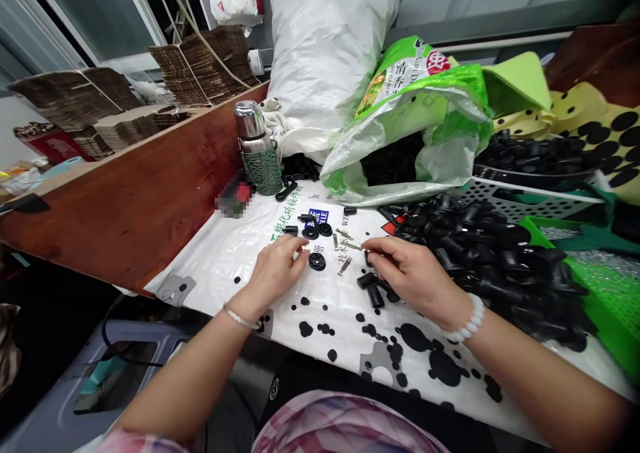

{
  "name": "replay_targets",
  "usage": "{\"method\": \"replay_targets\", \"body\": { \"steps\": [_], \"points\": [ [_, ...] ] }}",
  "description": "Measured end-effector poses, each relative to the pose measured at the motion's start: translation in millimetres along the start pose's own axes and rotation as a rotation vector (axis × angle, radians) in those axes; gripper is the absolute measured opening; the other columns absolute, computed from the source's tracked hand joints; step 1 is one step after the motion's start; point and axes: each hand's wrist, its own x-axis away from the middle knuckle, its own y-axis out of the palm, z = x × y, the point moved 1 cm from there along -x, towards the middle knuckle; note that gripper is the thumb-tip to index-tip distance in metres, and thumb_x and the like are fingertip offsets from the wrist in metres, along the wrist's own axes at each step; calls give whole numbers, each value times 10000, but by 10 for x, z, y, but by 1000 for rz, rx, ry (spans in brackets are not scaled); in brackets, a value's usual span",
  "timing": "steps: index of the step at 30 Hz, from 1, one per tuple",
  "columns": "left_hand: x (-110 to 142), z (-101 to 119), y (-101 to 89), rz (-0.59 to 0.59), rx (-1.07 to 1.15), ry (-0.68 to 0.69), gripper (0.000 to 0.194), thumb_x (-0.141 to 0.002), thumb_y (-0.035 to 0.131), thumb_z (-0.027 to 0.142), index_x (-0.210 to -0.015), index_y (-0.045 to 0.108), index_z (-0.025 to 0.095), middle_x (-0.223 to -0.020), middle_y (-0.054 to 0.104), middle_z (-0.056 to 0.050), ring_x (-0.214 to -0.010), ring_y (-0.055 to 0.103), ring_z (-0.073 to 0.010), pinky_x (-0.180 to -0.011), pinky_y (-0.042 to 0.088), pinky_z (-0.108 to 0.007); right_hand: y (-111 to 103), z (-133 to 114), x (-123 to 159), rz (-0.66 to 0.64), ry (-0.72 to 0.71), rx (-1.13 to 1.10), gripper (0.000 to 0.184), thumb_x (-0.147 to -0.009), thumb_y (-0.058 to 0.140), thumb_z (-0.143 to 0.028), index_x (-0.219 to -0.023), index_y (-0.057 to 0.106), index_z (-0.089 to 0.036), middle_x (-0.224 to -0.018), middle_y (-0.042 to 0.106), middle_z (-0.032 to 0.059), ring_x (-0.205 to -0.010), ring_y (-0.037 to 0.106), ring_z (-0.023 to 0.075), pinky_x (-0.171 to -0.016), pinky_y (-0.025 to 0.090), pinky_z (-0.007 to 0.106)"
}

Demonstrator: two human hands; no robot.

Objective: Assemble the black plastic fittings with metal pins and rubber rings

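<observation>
Right grip [417,276] beside lettering [342,248] "技术标准".

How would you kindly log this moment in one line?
left hand: beside black discs | right hand: beside metal strips | grips: unclear | nearby: heap of black parts

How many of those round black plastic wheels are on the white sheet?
3. One wheel and another wheel sit side by side near the blue printed patch. The third wheel is by the left hand. Fingers might hide more.
</observation>
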Motion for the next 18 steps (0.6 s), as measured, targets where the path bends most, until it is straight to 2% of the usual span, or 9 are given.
{"method": "replay_targets", "body": {
  "steps": [2, 4, 6, 9, 11, 13, 16, 17, 18],
  "points": [
    [-263, -10, 26, -98, -176, -28, 257, -831, 483, 258, -1066, 576, 211, -1039, 598, -68, -903, 576, -212, -762, 431, -312, -8, 12, 130, 43, 15, -200, 193, -870, 437, -213, -962, 604, -183, -757, 659, 15, -659, 622, 130, -639, 498, 252],
    [-496, -23, 97, -130, -194, -49, 204, -795, 532, 271, -956, 616, 177, -972, 613, -82, -911, 580, -242, -792, 425, -340, -7, 5, 239, 94, 17, -333, 186, -863, 458, -230, -934, 623, -184, -720, 640, 16, -634, 607, 133, -632, 492, 266],
    [-670, -43, 184, -152, -180, -63, 149, -739, 597, 247, -838, 635, 142, -889, 626, -95, -906, 584, -267, -813, 419, -367, -23, -7, 327, 144, 24, -371, 180, -847, 483, -240, -908, 645, -187, -768, 635, 33, -688, 603, 146, -661, 483, 284],
    [-804, -63, 236, -168, -97, -69, 89, -682, 644, 193, -748, 641, 134, -831, 635, -96, -917, 583, -283, -829, 419, -388, -97, 5, 428, 166, 179, -524, 172, -815, 526, -275, -883, 653, -182, -755, 633, 36, -667, 594, 148, -604, 479, 275],
    [-804, -50, 190, -175, 3, -73, 130, -675, 657, 214, -776, 646, 133, -825, 645, -93, -885, 594, -273, -797, 443, -380, -160, 35, 481, 118, 354, -720, 188, -780, 567, -311, -871, 640, -163, -678, 624, 22, -575, 578, 129, -519, 472, 243],
    [-723, -5, 113, -182, 138, -81, 252, -740, 606, 300, -920, 632, 126, -872, 656, -98, -789, 619, -229, -714, 484, -347, -215, 65, 521, 72, 481, -904, 225, -733, 622, -330, -861, 626, -145, -647, 625, 17, -519, 567, 109, -486, 470, 219],
    [-461, 131, 50, -192, 368, -104, 411, -868, 403, 383, -1154, 513, 108, -977, 652, -122, -680, 637, -154, -599, 521, -283, -260, 83, 554, 65, 524, -1076, 263, -681, 685, -336, -846, 620, -142, -711, 661, 37, -531, 592, 98, -521, 487, 204],
    [-348, 192, 61, -199, 487, -107, 413, -884, 365, 377, -1182, 490, 120, -1012, 649, -118, -688, 642, -135, -600, 528, -260, -263, 75, 559, 64, 519, -1105, 267, -680, 691, -341, -845, 620, -144, -731, 669, 43, -543, 603, 99, -531, 490, 201],
    [-230, 256, 90, -226, 837, -150, 400, -860, 431, 359, -1165, 506, 111, -1025, 648, -134, -700, 647, -140, -611, 533, -260, -263, 61, 565, 64, 509, -1121, 267, -685, 690, -348, -845, 621, -146, -742, 675, 47, -560, 615, 104, -542, 494, 200]
  ]
}}
